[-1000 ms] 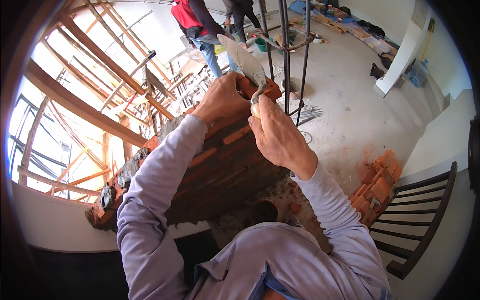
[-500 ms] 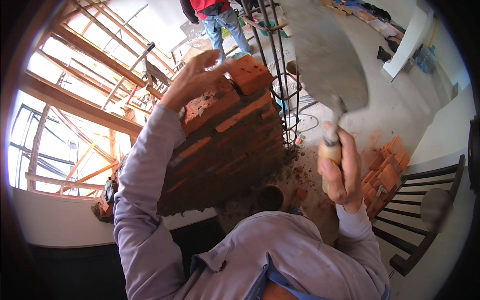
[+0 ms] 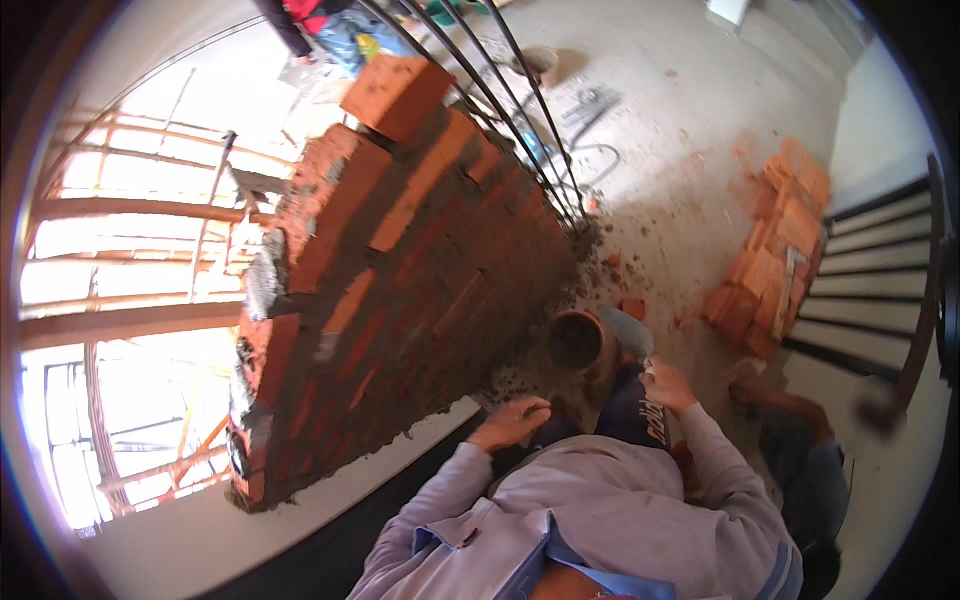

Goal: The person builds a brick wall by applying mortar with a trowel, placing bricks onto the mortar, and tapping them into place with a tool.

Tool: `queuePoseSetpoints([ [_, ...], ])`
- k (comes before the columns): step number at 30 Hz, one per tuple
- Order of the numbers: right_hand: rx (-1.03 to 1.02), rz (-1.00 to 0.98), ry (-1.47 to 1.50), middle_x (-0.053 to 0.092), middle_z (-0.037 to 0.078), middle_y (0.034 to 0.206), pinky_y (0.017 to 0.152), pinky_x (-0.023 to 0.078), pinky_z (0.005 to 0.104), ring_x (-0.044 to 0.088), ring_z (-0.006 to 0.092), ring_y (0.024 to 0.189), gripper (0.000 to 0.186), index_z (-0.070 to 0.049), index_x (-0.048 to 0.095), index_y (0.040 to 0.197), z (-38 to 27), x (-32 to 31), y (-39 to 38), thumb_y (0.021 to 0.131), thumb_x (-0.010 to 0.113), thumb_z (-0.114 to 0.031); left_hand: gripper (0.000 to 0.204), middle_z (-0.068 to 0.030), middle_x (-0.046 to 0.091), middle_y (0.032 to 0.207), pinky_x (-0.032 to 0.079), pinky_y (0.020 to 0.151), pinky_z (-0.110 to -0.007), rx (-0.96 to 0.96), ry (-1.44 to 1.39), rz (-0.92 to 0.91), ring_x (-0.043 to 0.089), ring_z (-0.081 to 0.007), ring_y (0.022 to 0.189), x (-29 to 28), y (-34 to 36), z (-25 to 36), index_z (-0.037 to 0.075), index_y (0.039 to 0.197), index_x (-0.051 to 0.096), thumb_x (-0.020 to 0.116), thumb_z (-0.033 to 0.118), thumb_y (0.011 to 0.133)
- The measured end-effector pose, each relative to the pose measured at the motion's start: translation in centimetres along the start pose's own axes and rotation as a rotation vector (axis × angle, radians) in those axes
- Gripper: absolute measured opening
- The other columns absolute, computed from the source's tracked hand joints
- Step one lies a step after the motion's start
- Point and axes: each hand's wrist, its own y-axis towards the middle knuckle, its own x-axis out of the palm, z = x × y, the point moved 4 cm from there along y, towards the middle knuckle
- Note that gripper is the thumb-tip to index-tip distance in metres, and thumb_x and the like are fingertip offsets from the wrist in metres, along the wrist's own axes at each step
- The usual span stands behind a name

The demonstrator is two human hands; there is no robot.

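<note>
My right hand (image 3: pixel 672 386) is closed round the handle of a trowel (image 3: pixel 628 331), low in front of my body. The trowel's grey blade is by the rim of a round mortar bucket (image 3: pixel 575 342) on the floor. My left hand (image 3: pixel 510 424) is left of the bucket, its fingers loosely bent and nothing visible in it. To the left rises a brick wall (image 3: pixel 440 290) with grey mortar joints. A single orange brick (image 3: pixel 398 97) sits on its top at the far end, touched by neither hand.
Dark steel bars (image 3: pixel 500 90) stand upright at the wall's far end. A brick pile (image 3: pixel 770 250) with a hammer (image 3: pixel 788 285) lies at right, beside a dark railing (image 3: pixel 880 290). Another person's arm (image 3: pixel 790 405) is at lower right; a second person (image 3: pixel 335 30) stands beyond the wall. Wooden scaffolding (image 3: pixel 140 210) is at left.
My left hand has left the wall's top near the brick and dropped toward my body. My right hand has lowered the trowel to the bucket. The view has turned, and another person's arm now shows at lower right.
</note>
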Motion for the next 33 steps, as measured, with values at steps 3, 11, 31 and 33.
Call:
queuePoseSetpoints([
  [3, 0.016, -0.052, 0.041, 0.063, 0.027, 0.096, 0.08, 0.046, 0.053, 0.06, 0.0457, 0.092, 0.039, -0.002, 0.052, 0.113, 3.2, 7.6, 0.3, 0.085, 0.058, -0.03, 0.075, -0.0217, 0.041, 0.14, 0.031, 0.108, -0.039, -0.201, 0.208, -0.146, 0.041, -0.0334, 0.13, 6.5, 3.9, -19.3, 0.002, 0.138, 0.04, 0.052, 0.058, 0.089],
  [11, 0.162, -0.18, -0.315, 0.064, 0.022, 0.101, 0.077, 0.051, 0.0451, 0.064, 0.0381, 0.093, 0.023, 0.001, 0.059, 0.096, 8.3, 19.3, 7.2, 0.082, 0.057, -0.017, 0.098, -0.0289, -0.001, 0.154, 0.021, 0.113, -0.048, -0.525, 0.369, -0.475, 0.02, -0.0447, 0.14, 17.4, 1.7, -28.5, 0.013, 0.152, -0.003, 0.033, 0.076, 0.085],
  [31, -0.431, -0.412, -0.718, 0.064, 0.02, 0.095, 0.065, 0.055, 0.0348, 0.066, 0.0285, 0.088, 0.03, 0.01, 0.063, 0.099, 9.0, 42.7, 24.2, 0.084, 0.053, -0.013, 0.062, -0.0185, 0.033, 0.147, 0.027, 0.111, -0.049, -0.464, 0.327, 0.08, 0.029, -0.0401, 0.134, 22.4, 8.7, -36.5, 0.013, 0.137, 0.047, 0.064, 0.038, 0.082],
  [33, -0.144, -0.39, -0.283, 0.065, 0.019, 0.094, 0.074, 0.054, 0.0403, 0.061, 0.0311, 0.096, 0.023, 0.001, 0.068, 0.09, 10.5, 40.8, 24.3, 0.083, 0.055, -0.017, 0.061, -0.0187, 0.034, 0.147, 0.027, 0.111, -0.049, -0.446, 0.328, 0.087, 0.03, -0.0401, 0.134, 22.5, 9.3, -36.2, 0.013, 0.136, 0.048, 0.064, 0.038, 0.082],
])
